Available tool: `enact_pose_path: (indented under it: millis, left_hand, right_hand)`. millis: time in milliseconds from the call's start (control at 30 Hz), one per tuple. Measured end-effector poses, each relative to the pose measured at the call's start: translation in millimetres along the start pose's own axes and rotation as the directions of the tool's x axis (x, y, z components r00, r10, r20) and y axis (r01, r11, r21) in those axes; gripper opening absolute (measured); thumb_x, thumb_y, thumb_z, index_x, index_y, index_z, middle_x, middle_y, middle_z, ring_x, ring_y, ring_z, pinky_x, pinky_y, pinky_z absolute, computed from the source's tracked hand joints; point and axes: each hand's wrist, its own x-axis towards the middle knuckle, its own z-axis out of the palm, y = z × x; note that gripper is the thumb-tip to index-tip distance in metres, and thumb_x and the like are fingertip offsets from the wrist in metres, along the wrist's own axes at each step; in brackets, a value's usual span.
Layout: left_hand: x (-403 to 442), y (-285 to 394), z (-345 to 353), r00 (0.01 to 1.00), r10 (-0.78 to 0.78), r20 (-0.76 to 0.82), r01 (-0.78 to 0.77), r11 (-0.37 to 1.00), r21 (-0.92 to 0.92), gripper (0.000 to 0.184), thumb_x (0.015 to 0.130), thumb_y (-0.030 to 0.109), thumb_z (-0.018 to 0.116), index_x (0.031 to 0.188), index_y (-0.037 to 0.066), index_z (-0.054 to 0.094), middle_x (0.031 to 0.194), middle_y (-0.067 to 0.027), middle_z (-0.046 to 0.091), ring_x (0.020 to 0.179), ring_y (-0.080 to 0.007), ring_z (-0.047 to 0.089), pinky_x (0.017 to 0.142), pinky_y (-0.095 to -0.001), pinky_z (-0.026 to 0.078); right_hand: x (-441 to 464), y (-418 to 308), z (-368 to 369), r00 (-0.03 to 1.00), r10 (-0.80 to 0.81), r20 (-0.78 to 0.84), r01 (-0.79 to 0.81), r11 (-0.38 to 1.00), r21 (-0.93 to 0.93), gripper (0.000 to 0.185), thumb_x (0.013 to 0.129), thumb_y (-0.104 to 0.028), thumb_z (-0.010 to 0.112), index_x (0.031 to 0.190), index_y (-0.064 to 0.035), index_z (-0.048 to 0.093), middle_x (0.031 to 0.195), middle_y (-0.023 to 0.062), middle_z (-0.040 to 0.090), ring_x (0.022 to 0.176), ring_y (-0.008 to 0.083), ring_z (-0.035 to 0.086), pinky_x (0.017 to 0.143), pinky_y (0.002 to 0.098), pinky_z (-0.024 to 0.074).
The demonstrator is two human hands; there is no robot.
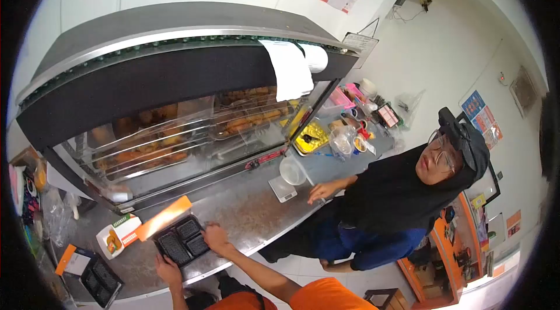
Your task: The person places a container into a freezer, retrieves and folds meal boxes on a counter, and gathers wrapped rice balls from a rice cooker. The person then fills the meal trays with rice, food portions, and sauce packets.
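A black compartment food tray (182, 241) is held over the metal counter. My left hand (169, 272) grips its near left edge, while my right hand (216, 239) grips the right edge. Along the tray's far side stands an orange cardboard flap (165, 218), bright with glare; I cannot tell whether it is joined to the tray. Just beyond lies an open paper box (112, 240) with fried food in it. A second black tray (101, 282) with an orange and white card (74, 262) rests on the counter to the left.
A heated display case (175, 65) with fried food stands behind the counter (245, 211). To the right are a kitchen scale (283, 190), a clear bowl (291, 170) and a yellow-filled tray (312, 138). A co-worker (379, 211) stands at the right, one hand over the counter.
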Motion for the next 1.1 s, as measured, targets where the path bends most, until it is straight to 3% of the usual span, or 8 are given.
enact_pose_path:
  millis: [133,167,267,300,433,700,867,1100]
  left_hand:
    - [-4,35,1,0.988,-0.068,0.137,0.078,0.994,-0.075,0.034,0.095,0.015,0.059,0.121,-0.007,0.063,0.114,-0.0283,0.066,0.101,-0.0453,0.065,0.086,-0.0504,0.052]
    - [-4,46,-6,0.988,-0.076,0.133,0.095,0.985,-0.141,0.032,0.093,0.014,0.060,0.118,-0.006,0.064,0.109,-0.0269,0.068,0.098,-0.0440,0.066,0.084,-0.0500,0.053]
    - [-21,8,47,0.965,0.133,0.227,-0.114,0.989,-0.094,0.036,0.089,0.021,0.066,0.116,-0.002,0.064,0.100,-0.0275,0.068,0.088,-0.0465,0.066,0.077,-0.0537,0.051]
    - [-16,43,12,0.978,-0.056,0.203,0.106,0.964,-0.245,0.035,0.090,0.022,0.067,0.116,-0.001,0.064,0.100,-0.0291,0.068,0.088,-0.0488,0.065,0.077,-0.0542,0.052]
    - [-4,55,-50,0.981,-0.056,0.188,0.109,0.952,-0.285,0.049,0.093,0.033,0.069,0.130,0.002,0.058,0.107,-0.0261,0.069,0.093,-0.0475,0.067,0.080,-0.0523,0.055]
    - [32,-134,-209,0.962,-0.016,-0.273,-0.034,0.983,-0.180,0.014,0.090,0.011,0.069,0.102,0.004,0.071,0.099,-0.0185,0.071,0.089,-0.0388,0.066,0.084,-0.0460,0.052]
    - [53,-306,-260,0.694,-0.218,-0.686,0.423,0.895,0.144,0.015,0.094,0.009,0.061,0.100,0.000,0.072,0.097,-0.0184,0.069,0.089,-0.0375,0.066,0.084,-0.0450,0.050]
    - [43,-365,-256,0.861,-0.453,-0.232,0.318,0.835,-0.449,0.025,0.101,0.014,0.056,0.114,-0.002,0.070,0.097,-0.0206,0.069,0.085,-0.0365,0.067,0.076,-0.0416,0.053]
  right_hand:
    - [-27,23,-27,0.975,0.004,-0.224,0.071,0.943,0.326,0.023,0.082,-0.021,0.077,0.097,-0.0053,0.070,0.098,0.0185,0.071,0.088,0.0394,0.069,0.078,0.0511,0.0545]
    - [-22,34,-37,0.961,0.206,0.182,-0.258,0.906,0.337,0.035,0.077,-0.023,0.081,0.106,-0.0060,0.070,0.104,0.0183,0.071,0.091,0.0371,0.068,0.078,0.0494,0.0539]
    - [-18,55,-131,0.909,0.373,-0.183,-0.269,0.864,0.426,0.027,0.093,-0.023,0.065,0.107,-0.0002,0.069,0.102,0.0182,0.070,0.084,0.0323,0.068,0.075,0.0461,0.0544]
    - [-13,76,-148,0.857,0.429,-0.285,-0.239,0.821,0.518,0.029,0.099,-0.022,0.058,0.107,0.0042,0.068,0.102,0.0190,0.070,0.082,0.0304,0.068,0.074,0.0447,0.0546]
    - [12,86,-204,0.684,0.616,-0.390,-0.158,0.647,0.746,0.072,0.100,-0.021,0.064,0.157,-0.0070,0.023,0.096,0.0051,0.064,0.064,0.0089,0.058,0.048,0.0218,0.0415]
    - [-76,-132,-101,0.973,0.216,0.080,-0.175,0.468,0.866,0.019,0.099,-0.026,0.068,0.109,-0.0102,0.070,0.076,-0.0022,0.065,0.057,0.0018,0.049,0.049,0.0183,0.0352]
    - [-111,-336,52,0.895,-0.334,0.294,-0.041,0.597,0.801,0.019,0.098,-0.014,0.066,0.113,-0.0030,0.071,0.090,0.0054,0.074,0.081,0.0118,0.070,0.068,0.0268,0.0532]
    - [-125,-500,190,0.852,-0.444,0.277,0.411,0.895,0.174,0.041,0.089,-0.023,0.070,0.118,0.0009,0.055,0.098,0.0260,0.069,0.078,0.0442,0.070,0.069,0.0512,0.0579]
